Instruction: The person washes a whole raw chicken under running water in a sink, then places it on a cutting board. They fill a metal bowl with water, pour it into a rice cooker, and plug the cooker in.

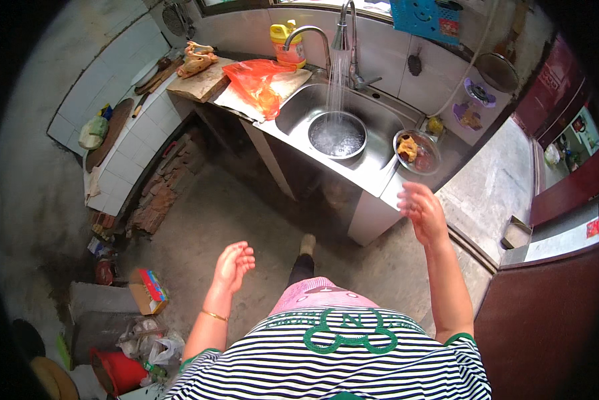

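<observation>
My left hand [235,267] hangs empty above the concrete floor, fingers loosely bent. Nearer the sink, my right hand [422,212] is raised with nothing in it, its fingers slightly blurred. Just beyond it, a clear bowl [435,148] on the counter holds a yellowish piece of meat [407,148] and something reddish. Water sprays from the pull-down faucet [341,39] into a round metal basin [324,152], which stands in the stainless-steel sink [387,122]. Water in the basin looks churned and bubbly.
Left of the sink lie a red plastic bag [254,75] and a plucked bird [198,61] on a thick wooden board [179,89]. A yellow jug [280,34] stands behind them. A knife [140,106] rests on the tiled ledge. A red bucket [117,372] stands at lower left.
</observation>
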A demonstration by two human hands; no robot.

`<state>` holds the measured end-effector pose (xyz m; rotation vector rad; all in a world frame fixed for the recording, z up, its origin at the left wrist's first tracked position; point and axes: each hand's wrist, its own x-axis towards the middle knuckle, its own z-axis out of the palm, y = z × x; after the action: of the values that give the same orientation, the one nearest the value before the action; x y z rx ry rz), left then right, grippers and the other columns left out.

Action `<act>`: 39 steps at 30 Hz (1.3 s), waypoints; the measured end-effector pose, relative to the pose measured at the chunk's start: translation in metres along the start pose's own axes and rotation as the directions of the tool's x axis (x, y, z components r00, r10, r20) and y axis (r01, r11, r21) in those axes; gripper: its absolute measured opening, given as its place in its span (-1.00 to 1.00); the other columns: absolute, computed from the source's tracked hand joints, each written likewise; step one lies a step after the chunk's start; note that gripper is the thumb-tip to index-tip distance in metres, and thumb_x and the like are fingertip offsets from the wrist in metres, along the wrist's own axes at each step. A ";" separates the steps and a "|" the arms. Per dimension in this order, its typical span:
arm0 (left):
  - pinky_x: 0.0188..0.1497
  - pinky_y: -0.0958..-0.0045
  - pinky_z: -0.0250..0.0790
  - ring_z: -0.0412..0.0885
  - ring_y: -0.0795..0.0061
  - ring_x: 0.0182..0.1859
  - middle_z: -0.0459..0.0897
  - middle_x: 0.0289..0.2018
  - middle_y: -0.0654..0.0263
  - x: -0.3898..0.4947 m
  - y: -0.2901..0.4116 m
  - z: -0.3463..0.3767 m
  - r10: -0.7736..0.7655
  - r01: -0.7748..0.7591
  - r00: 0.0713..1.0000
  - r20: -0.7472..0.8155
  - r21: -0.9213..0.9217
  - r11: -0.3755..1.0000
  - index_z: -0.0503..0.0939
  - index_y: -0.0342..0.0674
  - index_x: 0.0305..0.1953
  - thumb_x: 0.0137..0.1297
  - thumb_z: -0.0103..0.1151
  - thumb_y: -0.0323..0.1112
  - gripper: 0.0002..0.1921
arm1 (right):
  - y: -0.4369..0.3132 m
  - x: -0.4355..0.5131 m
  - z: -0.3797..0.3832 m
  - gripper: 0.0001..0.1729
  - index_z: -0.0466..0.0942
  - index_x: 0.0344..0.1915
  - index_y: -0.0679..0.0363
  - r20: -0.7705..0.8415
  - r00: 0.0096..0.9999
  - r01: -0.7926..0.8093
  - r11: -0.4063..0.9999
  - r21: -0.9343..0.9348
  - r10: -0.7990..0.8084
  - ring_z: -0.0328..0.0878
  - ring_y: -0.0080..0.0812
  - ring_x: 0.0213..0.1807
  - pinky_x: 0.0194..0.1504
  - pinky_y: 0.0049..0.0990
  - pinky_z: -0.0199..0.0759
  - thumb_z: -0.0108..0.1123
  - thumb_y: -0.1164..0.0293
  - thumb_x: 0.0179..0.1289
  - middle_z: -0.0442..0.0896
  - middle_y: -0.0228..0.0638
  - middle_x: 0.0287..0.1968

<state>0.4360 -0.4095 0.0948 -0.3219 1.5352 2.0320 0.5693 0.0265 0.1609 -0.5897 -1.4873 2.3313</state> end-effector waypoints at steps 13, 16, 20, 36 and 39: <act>-0.10 0.41 0.42 0.51 0.40 -0.10 0.45 -0.07 0.15 0.371 0.128 0.192 -0.080 -0.109 0.937 0.339 0.502 0.858 0.26 -0.36 0.14 0.28 0.02 -0.37 -0.57 | -0.024 0.307 0.046 -0.58 0.30 0.14 0.38 -0.258 0.962 -0.093 0.996 -0.004 0.088 0.56 -0.33 -0.12 -0.11 -0.43 0.49 -0.05 0.50 0.29 0.52 -0.08 -0.02; -0.12 0.43 0.41 0.49 0.42 -0.12 0.46 -0.05 0.16 0.427 0.123 0.209 -0.223 0.018 0.944 0.245 0.633 0.774 0.24 -0.35 0.18 0.24 0.03 -0.38 -0.51 | -0.015 0.368 0.049 -0.55 0.27 0.15 0.38 -0.373 0.921 -0.094 0.992 0.078 0.117 0.56 -0.25 -0.10 -0.10 -0.37 0.50 -0.03 0.50 0.27 0.51 -0.03 -0.02; -0.16 0.45 0.42 0.49 0.43 -0.13 0.46 -0.02 0.15 0.468 0.108 0.219 -0.304 0.096 0.938 0.164 0.720 0.687 0.23 -0.37 0.21 0.21 0.07 -0.39 -0.46 | -0.006 0.437 0.041 -0.64 0.32 0.02 0.41 -0.505 0.851 -0.071 0.985 0.158 0.142 0.49 -0.10 -0.03 -0.05 -0.24 0.48 0.01 0.46 0.25 0.48 0.00 -0.05; -0.15 0.35 0.44 0.49 0.34 -0.16 0.48 -0.05 0.12 0.514 0.081 0.237 -0.527 0.316 0.850 0.004 0.797 0.516 0.23 -0.32 0.23 0.16 0.10 -0.39 -0.42 | -0.015 0.520 0.029 -0.79 0.37 -0.16 0.41 -0.620 0.782 0.163 0.939 0.304 0.065 0.38 -0.21 -0.19 0.06 -0.10 0.35 0.00 0.57 0.20 0.41 -0.15 -0.24; -0.17 0.35 0.44 0.50 0.33 -0.19 0.48 -0.06 0.12 0.514 0.085 0.244 -0.530 0.342 0.848 -0.031 0.796 0.500 0.23 -0.29 0.24 0.16 0.10 -0.40 -0.42 | -0.027 0.523 0.039 -0.80 0.38 -0.16 0.37 -0.612 0.790 0.173 0.944 0.281 0.037 0.41 -0.22 -0.26 -0.01 -0.15 0.41 0.02 0.55 0.20 0.42 -0.19 -0.25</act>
<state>0.0061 -0.0459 -0.0215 -0.1036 1.7948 0.8198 0.0981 0.2519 0.1101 -1.0481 -0.7885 1.9740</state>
